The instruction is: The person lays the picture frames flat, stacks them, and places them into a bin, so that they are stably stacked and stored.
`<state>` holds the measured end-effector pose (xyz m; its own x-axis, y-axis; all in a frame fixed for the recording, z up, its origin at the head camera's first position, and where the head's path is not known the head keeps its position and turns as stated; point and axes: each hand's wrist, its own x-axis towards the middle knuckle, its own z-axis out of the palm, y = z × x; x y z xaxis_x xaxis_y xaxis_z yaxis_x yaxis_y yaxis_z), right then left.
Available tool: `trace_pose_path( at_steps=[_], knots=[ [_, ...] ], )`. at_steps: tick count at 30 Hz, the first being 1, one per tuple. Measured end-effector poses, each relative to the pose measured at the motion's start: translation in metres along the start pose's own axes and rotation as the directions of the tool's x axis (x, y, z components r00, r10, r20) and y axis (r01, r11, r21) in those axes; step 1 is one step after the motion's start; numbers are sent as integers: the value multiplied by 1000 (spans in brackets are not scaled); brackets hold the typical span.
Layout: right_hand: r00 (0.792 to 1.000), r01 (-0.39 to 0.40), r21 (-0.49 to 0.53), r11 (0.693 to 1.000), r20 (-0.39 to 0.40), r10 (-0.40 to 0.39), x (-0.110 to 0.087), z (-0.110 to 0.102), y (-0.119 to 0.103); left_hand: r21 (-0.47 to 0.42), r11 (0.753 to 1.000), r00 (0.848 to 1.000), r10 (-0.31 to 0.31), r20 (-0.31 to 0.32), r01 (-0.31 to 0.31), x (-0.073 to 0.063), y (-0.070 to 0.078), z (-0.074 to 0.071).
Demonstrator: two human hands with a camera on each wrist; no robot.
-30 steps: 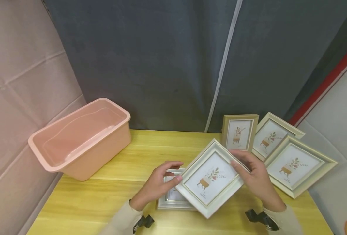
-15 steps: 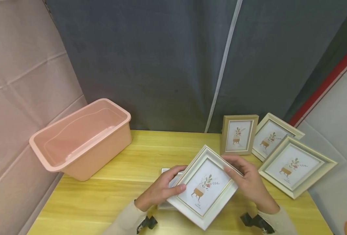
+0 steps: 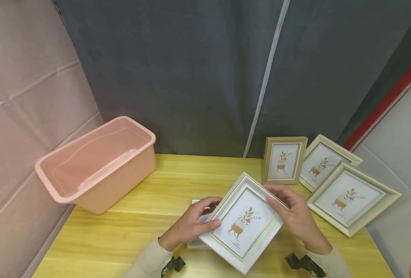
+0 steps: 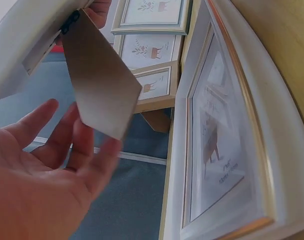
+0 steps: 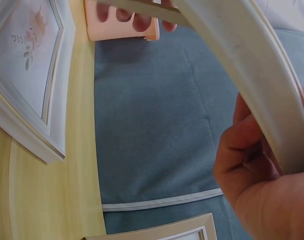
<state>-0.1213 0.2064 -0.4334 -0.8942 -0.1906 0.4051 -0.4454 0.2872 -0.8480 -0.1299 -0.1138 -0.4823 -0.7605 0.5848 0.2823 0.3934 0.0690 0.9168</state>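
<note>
A white picture frame [image 3: 219, 241] with a thin gold inner line is held tilted above the table, its plant print facing up. My right hand [image 3: 297, 216] grips its right edge, thumb on the front and fingers curled behind. At the left edge is my left hand [image 3: 189, 224]. Behind the frame, its stand leg [image 4: 99, 82] sticks out, and the left fingertips touch the lower end with the fingers extended. A silvery picture frame [image 3: 197, 243] lies under the held one, mostly hidden in the head view; its face shows in the left wrist view.
Three more picture frames stand at the back right: a light-wood one [image 3: 267, 162], a cream one [image 3: 353, 157] and a larger pale one [image 3: 388, 195]. At the left sits a pink plastic bin [image 3: 122, 175]. A grey curtain [image 3: 174, 77] hangs behind the wooden table [image 3: 104, 243].
The held picture frame has come down and slightly left, both hands with it. My left hand has moved in closer to its left edge. Little differs over the last half second.
</note>
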Motion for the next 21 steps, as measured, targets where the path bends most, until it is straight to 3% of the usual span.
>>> trace_pose_path(
  at_steps=[6, 10, 16, 21],
  knots=[
    [1000, 10, -1, 1000, -20, -10, -1, 2, 4, -71, 998, 999, -3, -48, 0, -2, 0, 2],
    [999, 0, 3, 1000, -53, 0, -1, 5, 6, -72, 997, 995, -31, -100, 23, -6, 2, 2],
    [992, -73, 28, 997, -102, 76, -3, 13, 10, -27, 997, 983, -81, -165, 78, -15, 5, 2],
    [977, -149, 35, 988, -149, 152, -5, 17, 14, -38, 998, 982, -64, -177, 58, -23, 3, 3]
  ],
)
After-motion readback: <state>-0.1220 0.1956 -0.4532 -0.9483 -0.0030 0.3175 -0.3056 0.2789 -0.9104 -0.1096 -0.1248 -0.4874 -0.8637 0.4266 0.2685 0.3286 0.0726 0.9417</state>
